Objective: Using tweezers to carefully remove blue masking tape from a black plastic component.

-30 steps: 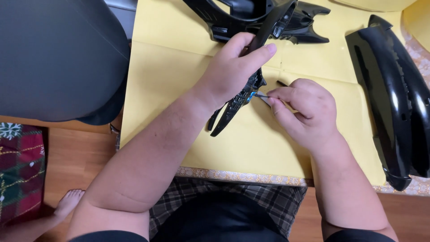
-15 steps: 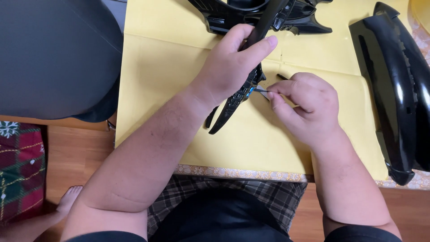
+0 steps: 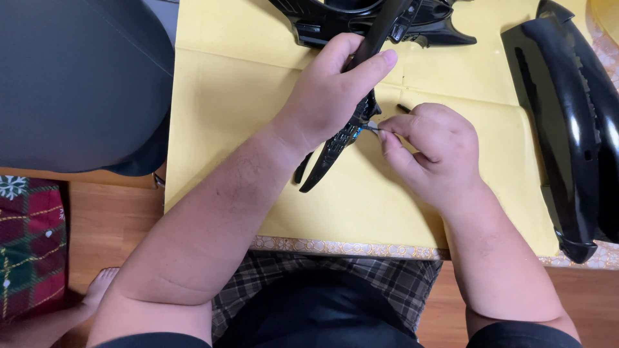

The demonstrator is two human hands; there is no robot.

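My left hand [image 3: 329, 93] grips a long, narrow black plastic trim piece [image 3: 335, 151] held slanted over a yellow sheet [image 3: 238, 116]. Its lower tip points toward me. My right hand [image 3: 429, 145] pinches a small thin tool [image 3: 372, 127] with a bluish tip, and the tip touches the side of the black piece just below my left thumb. Most of the tool is hidden inside my fingers.
A large curved glossy black panel [image 3: 567, 129] lies at the right on the table. More black plastic parts [image 3: 335, 19] sit at the top. A dark grey chair back [image 3: 71, 84] is at the left, a red plaid cloth [image 3: 29, 251] on the wooden floor.
The view has shifted a little, so everything sits lower and further left in frame. Both hands keep the same hold on the black piece and the tool.
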